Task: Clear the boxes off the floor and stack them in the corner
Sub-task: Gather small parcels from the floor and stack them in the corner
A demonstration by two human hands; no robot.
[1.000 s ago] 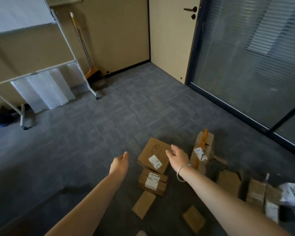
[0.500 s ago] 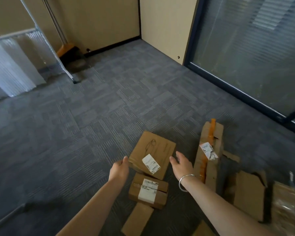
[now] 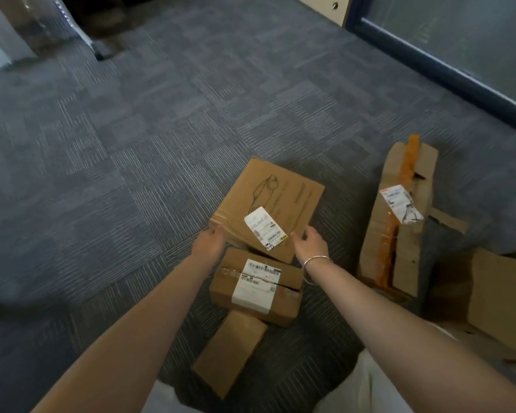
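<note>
My left hand (image 3: 209, 245) now touches the near-left corner of the flat square cardboard box (image 3: 268, 208), fingers relaxed, no longer short of it. That box, matte brown with a white label, leans on the smaller taped carton (image 3: 255, 286) on the grey ribbed carpet (image 3: 131, 174). My right hand (image 3: 310, 244), fingers loosely curled, is at its near-right edge; contact unclear. Right: a tall torn box (image 3: 399, 216) with orange tape.

Office room w/ deliveries: grey carpet tiles (image 3: 167, 120) covering the floor, dark-framed frosted glass partition (image 3: 459, 34) running along the right, labelled shipping boxes (image 3: 265, 210) lying on the carpet, whiteboard-stand leg (image 3: 75, 31) showing top left.
</note>
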